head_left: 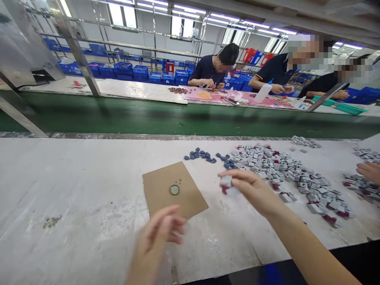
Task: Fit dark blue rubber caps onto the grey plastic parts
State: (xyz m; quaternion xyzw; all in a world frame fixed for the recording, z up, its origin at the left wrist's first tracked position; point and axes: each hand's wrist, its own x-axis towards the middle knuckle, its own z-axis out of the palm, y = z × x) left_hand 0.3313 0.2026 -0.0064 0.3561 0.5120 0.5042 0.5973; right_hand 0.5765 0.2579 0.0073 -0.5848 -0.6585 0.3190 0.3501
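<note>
My right hand (pixel 249 190) is pinched on a small grey part with a dark red end (pixel 225 183), held just above the white table beside a brown cardboard sheet (pixel 166 186). A metal bottle cap (pixel 174 190) lies on that sheet. My left hand (pixel 160 237) hovers low at the front, blurred by motion, with fingers loosely curled and nothing seen in it. A wide heap of grey and red parts (pixel 297 178) spreads to the right of my right hand. Several small dark blue pieces (pixel 204 155) lie behind the cardboard.
Another person's hand (pixel 369 171) rests at the right edge near more parts. Beyond the white table (pixel 74 190) runs a green conveyor belt (pixel 148 116). Three people work at a far bench with pink mats and blue crates (pixel 133 71).
</note>
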